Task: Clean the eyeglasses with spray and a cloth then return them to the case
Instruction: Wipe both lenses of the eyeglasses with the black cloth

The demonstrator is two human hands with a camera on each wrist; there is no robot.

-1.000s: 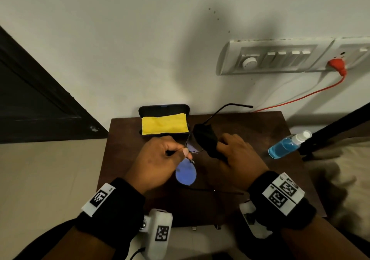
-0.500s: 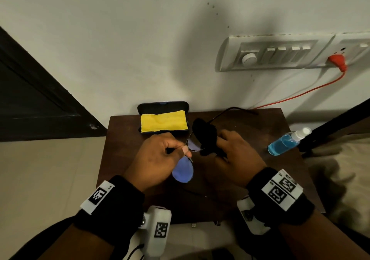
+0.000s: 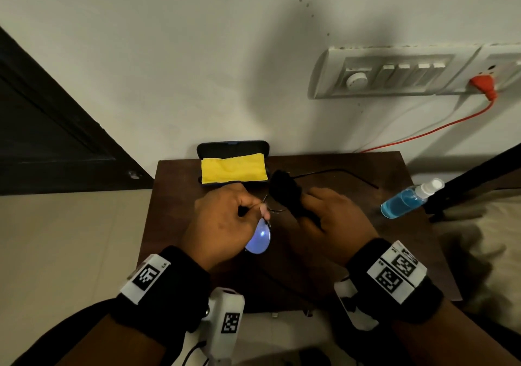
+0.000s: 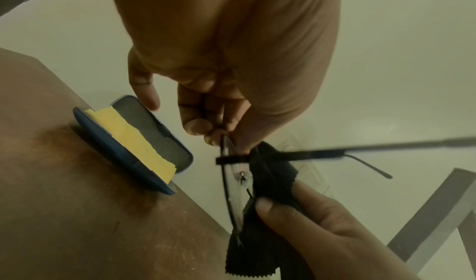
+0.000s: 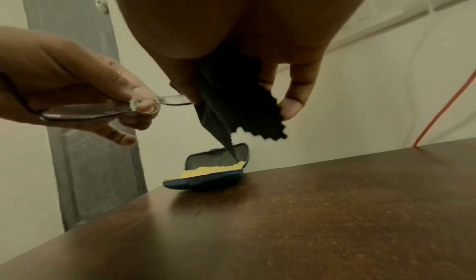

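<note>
My left hand (image 3: 253, 207) pinches the thin-framed eyeglasses (image 3: 258, 240) near the bridge, above the dark wooden table (image 3: 366, 173). One bluish lens hangs below the fingers. My right hand (image 3: 318, 207) grips a black cloth (image 3: 284, 193) folded over the other lens, which is hidden. In the left wrist view the cloth (image 4: 270, 182) wraps the frame (image 4: 226, 182) under my right thumb. The open blue case (image 3: 232, 147) sits at the table's back edge with a yellow cloth (image 3: 234, 171) in it. A spray bottle (image 3: 406, 200) of blue liquid lies at the right.
A switchboard (image 3: 394, 72) with a red plug and cord (image 3: 485, 86) is on the wall behind. A black bar (image 3: 479, 176) slants in at the right over pale bedding (image 3: 485, 238). A dark door (image 3: 42, 140) stands to the left.
The glasses have tipped: the far temple arm has dropped from above the table's back edge toward the right. The black cloth has shifted a little on its lens. Both hands keep their hold.
</note>
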